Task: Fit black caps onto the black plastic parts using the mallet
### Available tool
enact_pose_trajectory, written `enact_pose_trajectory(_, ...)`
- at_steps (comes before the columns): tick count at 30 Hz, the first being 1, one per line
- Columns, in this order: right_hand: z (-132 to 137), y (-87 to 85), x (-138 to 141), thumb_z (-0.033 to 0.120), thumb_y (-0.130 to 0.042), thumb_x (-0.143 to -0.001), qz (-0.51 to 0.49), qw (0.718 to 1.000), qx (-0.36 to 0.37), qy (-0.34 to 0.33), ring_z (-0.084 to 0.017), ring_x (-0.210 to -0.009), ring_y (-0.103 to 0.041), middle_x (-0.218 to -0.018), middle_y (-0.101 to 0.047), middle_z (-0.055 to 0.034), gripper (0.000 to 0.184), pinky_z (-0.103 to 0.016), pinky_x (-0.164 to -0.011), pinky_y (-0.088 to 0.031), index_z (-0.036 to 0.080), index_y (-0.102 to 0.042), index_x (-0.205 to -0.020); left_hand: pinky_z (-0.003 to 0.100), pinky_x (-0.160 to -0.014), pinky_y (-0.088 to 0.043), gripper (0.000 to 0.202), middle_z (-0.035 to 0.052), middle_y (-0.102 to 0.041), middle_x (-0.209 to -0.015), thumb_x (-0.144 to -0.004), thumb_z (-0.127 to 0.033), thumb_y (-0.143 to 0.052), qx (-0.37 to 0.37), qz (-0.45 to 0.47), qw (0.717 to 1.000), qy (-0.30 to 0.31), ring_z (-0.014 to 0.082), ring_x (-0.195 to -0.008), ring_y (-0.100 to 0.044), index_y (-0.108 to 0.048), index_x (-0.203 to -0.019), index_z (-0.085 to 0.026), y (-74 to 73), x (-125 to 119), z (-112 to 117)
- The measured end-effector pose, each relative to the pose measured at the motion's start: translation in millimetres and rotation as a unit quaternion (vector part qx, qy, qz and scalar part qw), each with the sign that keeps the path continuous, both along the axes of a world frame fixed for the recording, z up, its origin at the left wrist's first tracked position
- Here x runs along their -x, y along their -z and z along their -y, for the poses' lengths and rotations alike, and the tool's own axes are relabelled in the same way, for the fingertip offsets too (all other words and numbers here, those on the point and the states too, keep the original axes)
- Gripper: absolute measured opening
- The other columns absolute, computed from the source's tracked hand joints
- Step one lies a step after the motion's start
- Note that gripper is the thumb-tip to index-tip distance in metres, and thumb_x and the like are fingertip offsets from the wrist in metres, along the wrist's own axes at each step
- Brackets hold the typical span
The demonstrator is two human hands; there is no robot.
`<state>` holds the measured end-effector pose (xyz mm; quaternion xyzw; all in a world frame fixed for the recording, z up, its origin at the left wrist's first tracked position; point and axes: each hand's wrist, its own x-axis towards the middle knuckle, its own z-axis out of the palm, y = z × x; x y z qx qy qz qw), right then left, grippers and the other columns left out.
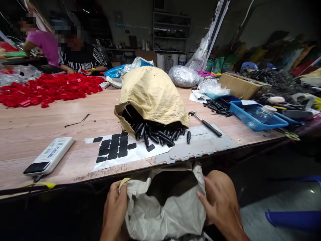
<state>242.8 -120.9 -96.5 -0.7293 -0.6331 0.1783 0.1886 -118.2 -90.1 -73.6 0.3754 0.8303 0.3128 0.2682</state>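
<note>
Left hand point(114, 201): upright, fingers bent inward in a closed grip, thumb pointing up.
Left wrist point(109, 231): bare, rising almost vertically from the bottom edge.
Right hand point(217, 204): slightly blurred, fingers reaching up and left, thumb parted from them; firmness of hold unclear.
Right wrist point(237, 232): bare, slanting up and left from the bottom edge.
Spacing: hands well apart, palms facing inward, nearly level.
Knee point(223, 177): apparently bent and bare, behind the right hand.
</note>
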Motion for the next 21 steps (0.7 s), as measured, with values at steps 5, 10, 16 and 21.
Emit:
enact_pose_trajectory(5, -28.0, 15.2, -4.7, 0.059, -0.055, -0.083, -0.199, 0.978, 0.040, 0.056, -0.031, -0.106, -0.069, -0.112, -0.072, -0.0122, 0.061, -0.040, -0.088, -0.057, 0.020, -0.060, -0.129, 0.036, -0.075, -0.051, 0.035, 0.0043, -0.076, -0.088, -0.093, -0.054, -0.046, 0.080, -0.042, 0.996, 0.024, 0.0311, -0.092, -0.072, -0.064, -0.109, -0.028, -25.4, 0.9, 2.4)
enact_pose_trajectory(10, -34.9, 5.0, -2.1, 0.067, -0.070, -0.069, -0.427, 0.882, 0.088, 0.181, -0.011, -0.040, -0.040, -0.051, -0.046, 0.0079, 0.058, -0.023, -0.037, -0.035, 0.020, -0.063, -0.103, 0.045, -0.084, -0.053, 0.046, 0.0132, -0.074, -0.115, -0.092, -0.052, -0.052, -0.035, -0.169, 0.984, 0.037, 0.0361, -0.105, -0.069, -0.058, -0.128, -0.024, -32.6, -20.8, 15.9)
enact_pose_trajectory(16, -40.4, -13.6, -16.3, 0.059, -0.086, -0.057, -0.515, 0.805, 0.106, 0.275, -0.007, -0.040, -0.034, -0.044, -0.038, 0.0112, 0.059, -0.018, -0.038, -0.031, 0.018, -0.064, -0.094, 0.047, -0.105, -0.048, 0.023, 0.0094, -0.074, -0.115, -0.090, -0.028, -0.060, -0.251, -0.266, 0.870, 0.332, 0.0308, -0.118, -0.063, -0.069, -0.111, -0.023, 0.8, -51.4, 47.4)
enact_pose_trajectory(21, -17.7, 0.5, -59.3, 0.054, -0.088, -0.059, -0.494, 0.823, 0.047, 0.277, -0.013, -0.054, -0.054, -0.074, -0.068, -0.0005, 0.069, -0.024, -0.045, -0.044, 0.024, -0.068, -0.118, 0.049, -0.113, -0.043, 0.023, 0.0074, -0.069, -0.130, -0.087, -0.032, -0.066, -0.217, -0.297, 0.826, 0.426, 0.0330, -0.131, -0.055, -0.072, -0.109, -0.026, 15.2, -33.3, 57.3)
